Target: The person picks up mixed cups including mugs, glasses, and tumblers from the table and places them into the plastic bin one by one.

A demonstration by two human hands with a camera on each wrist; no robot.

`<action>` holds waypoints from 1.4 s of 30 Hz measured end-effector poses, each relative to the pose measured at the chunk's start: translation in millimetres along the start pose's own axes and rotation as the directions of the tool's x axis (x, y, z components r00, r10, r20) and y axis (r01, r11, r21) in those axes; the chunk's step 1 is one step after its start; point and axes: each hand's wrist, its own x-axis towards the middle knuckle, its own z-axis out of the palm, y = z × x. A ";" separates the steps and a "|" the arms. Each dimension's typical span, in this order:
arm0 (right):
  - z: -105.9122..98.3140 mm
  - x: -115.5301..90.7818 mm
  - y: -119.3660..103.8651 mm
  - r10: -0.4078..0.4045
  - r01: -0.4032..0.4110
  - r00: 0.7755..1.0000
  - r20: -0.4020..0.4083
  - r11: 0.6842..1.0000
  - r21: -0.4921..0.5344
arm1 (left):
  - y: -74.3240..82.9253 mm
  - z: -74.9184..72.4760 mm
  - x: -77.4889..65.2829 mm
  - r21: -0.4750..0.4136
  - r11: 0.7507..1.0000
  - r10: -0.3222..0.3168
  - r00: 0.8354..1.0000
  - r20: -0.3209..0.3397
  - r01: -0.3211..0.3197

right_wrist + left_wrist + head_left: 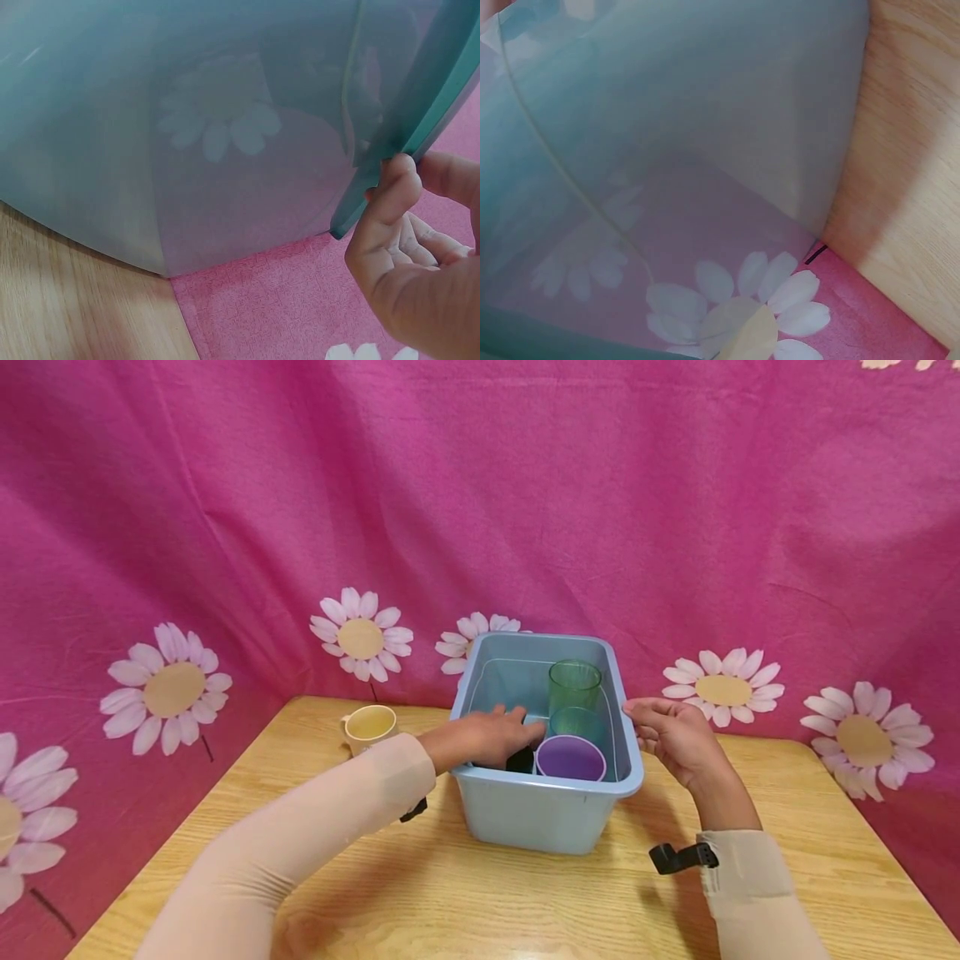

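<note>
On the table stands a blue-grey plastic tub (528, 818). My left hand (495, 735) reaches over its left side into the front-left part, against a black object (519, 761); the hand covers most of that object, and the grip is hidden. My right hand (671, 735) pinches the tub's right rim between thumb and fingers; the right wrist view shows this hand (420, 247) at the rim. Inside the tub are a purple cup (572, 758) in front, a teal cup (576, 723) behind it and a green clear glass (575, 681) farther back.
A yellow mug (371, 723) stands on the wooden table (450, 902), left of the tub and partly behind my left sleeve. Close behind the table hangs a pink cloth (480, 510) with large white flowers. A black strap (682, 858) sticks out from my right wrist.
</note>
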 end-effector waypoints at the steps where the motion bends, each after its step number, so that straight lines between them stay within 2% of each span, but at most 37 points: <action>1: 0.0 0.1 0.1 -0.001 0.001 1.000 0.000 1.000 0.003 | 0.6 -0.2 0.0 0.002 1.000 -0.006 1.000 0.006 0.006; 14: -0.5 -0.9 -0.2 -0.002 0.002 1.000 0.006 1.000 0.014 | 3.6 1.0 1.2 0.029 0.999 -0.033 0.999 0.027 0.032; 21: -0.7 -1.6 0.1 -0.002 0.001 1.000 0.010 1.000 0.031 | 4.8 -1.6 -2.9 0.034 0.999 -0.034 0.999 0.021 0.033; 36: -0.6 -1.6 -1.1 -0.007 0.007 1.000 0.007 1.000 0.030 | 2.8 -32.7 -21.7 0.044 0.999 0.023 0.996 -0.091 -0.019; 42: 0.1 -2.2 -1.2 -0.003 0.003 1.000 0.005 1.000 0.015 | -2.1 -41.6 -30.4 0.005 1.000 0.025 0.991 -0.131 -0.025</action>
